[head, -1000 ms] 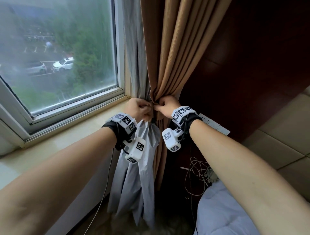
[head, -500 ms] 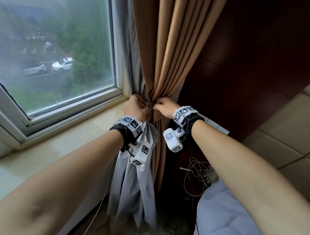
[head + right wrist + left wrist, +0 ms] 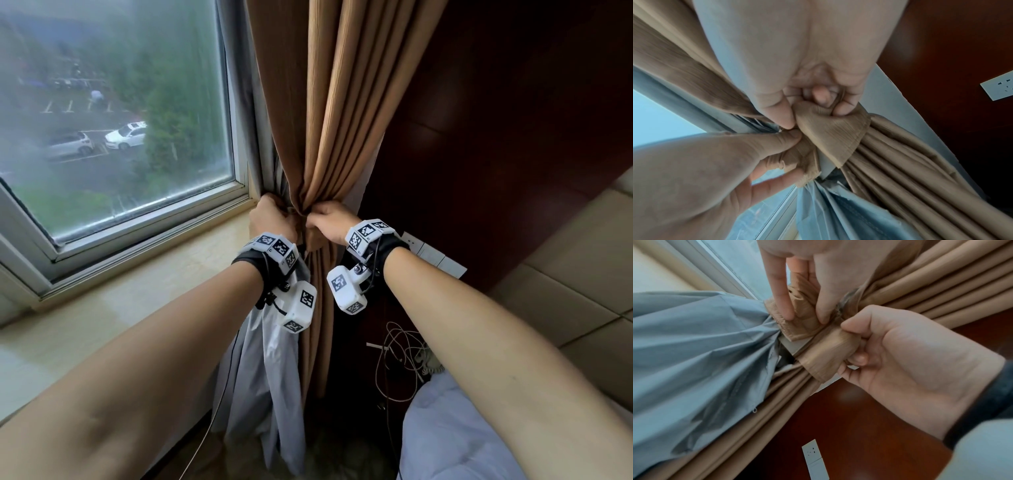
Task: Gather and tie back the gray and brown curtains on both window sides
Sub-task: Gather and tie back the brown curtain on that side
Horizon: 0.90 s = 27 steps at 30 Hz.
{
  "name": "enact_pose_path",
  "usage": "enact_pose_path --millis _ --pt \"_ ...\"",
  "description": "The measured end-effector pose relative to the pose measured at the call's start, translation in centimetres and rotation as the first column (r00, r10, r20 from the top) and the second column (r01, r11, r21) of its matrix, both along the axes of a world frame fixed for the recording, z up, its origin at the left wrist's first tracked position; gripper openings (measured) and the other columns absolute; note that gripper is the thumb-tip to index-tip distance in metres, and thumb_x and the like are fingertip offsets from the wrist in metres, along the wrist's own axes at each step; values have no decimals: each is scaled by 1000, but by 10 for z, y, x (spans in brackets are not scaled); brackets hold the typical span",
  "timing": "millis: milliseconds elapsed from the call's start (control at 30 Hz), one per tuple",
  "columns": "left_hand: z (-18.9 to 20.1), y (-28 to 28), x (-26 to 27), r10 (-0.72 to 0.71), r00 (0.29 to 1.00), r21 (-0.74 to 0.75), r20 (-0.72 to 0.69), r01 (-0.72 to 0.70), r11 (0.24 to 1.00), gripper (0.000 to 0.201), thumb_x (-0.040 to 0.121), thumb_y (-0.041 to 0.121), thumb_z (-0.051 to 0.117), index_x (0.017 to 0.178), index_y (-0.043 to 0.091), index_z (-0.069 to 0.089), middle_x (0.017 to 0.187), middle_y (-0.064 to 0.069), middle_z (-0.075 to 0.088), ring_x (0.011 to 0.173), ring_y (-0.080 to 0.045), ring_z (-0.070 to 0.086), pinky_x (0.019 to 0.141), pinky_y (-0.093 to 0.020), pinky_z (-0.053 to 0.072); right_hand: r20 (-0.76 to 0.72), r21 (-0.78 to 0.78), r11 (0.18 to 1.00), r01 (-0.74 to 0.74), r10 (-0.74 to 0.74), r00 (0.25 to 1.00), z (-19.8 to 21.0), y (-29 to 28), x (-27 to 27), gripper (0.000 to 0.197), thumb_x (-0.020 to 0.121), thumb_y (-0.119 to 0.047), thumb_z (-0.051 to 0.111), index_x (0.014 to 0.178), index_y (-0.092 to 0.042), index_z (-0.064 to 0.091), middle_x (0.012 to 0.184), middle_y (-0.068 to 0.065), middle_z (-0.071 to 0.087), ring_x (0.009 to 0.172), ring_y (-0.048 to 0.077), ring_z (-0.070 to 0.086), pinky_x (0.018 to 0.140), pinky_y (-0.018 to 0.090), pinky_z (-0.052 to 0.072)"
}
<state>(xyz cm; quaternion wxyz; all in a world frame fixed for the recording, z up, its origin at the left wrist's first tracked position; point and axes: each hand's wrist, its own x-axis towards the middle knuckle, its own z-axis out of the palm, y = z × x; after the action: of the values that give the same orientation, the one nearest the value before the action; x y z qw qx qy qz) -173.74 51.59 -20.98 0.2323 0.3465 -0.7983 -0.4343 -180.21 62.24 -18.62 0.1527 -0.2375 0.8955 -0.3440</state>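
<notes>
My brown curtain (image 3: pixel 346 113) is a warm tan with fine lengthwise ribbing, and the tieback band (image 3: pixel 828 350) around it is the same ribbed tan. The gray curtain (image 3: pixel 260 373) is a plain, pale blue-gray, darker where it folds up by the window frame (image 3: pixel 144 222), which is light gray. The sill (image 3: pixel 137 287) is cream with faint marbling. The wall panel (image 3: pixel 496 120) behind is deep reddish brown, carrying white sockets (image 3: pixel 435 255). On my wrists sit black straps and white blocks printed with black-and-white square markers (image 3: pixel 363 236). Floor tiles (image 3: pixel 575 274) are beige with dark joints.
</notes>
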Motion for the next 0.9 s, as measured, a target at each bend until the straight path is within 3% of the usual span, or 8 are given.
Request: enact_pose_path --millis 200,367,533,667,767,900 --pt "7 0 1 -71 990 -74 118 80 994 15 81 24 58 94 20 63 91 -8 66 77 -30 56 63 -31 40 -13 7 1000 -9 9 1000 2 -2 5 20 89 -17 57 69 -19 61 86 7 65 86 20 57 78 29 44" --pt "3 -2 4 -170 979 -102 110 181 978 20 84 20 58 102 19 67 99 -12 69 96 -34 63 66 -32 40 -17 12 1000 -12 13 1000 1 1 7 19 89 -17 56 71 -18 62 86 6 66 86 20 59 84 33 48" --pt "15 -15 5 -323 920 -131 221 356 925 23 82 29 65 102 21 72 93 -12 71 82 -32 64 64 -30 42 -68 37 998 44 -42 997 0 4 6 18 86 -20 62 80 -3 67 85 14 69 83 24 61 78 33 49" --pt "17 -22 1 -435 855 -106 281 478 872 22 80 23 66 100 20 75 90 -11 73 80 -30 68 65 -29 47 -258 102 989 107 -78 963 0 10 15 15 79 -29 70 79 -16 63 83 7 67 82 28 63 68 31 45" --pt "20 -27 -1 -453 846 -28 279 479 877 16 75 23 70 88 22 78 81 -8 74 75 -26 71 69 -32 58 -402 49 992 114 -85 912 4 15 27 20 76 -29 72 85 -14 62 86 10 68 81 31 61 64 30 43" --pt "18 -29 -3 -427 861 -37 277 454 890 16 72 27 74 84 17 77 79 -8 72 76 -24 69 58 -25 45 -518 -42 997 58 -71 852 2 20 41 24 76 -29 75 70 -10 62 73 7 65 71 27 60 62 35 41"
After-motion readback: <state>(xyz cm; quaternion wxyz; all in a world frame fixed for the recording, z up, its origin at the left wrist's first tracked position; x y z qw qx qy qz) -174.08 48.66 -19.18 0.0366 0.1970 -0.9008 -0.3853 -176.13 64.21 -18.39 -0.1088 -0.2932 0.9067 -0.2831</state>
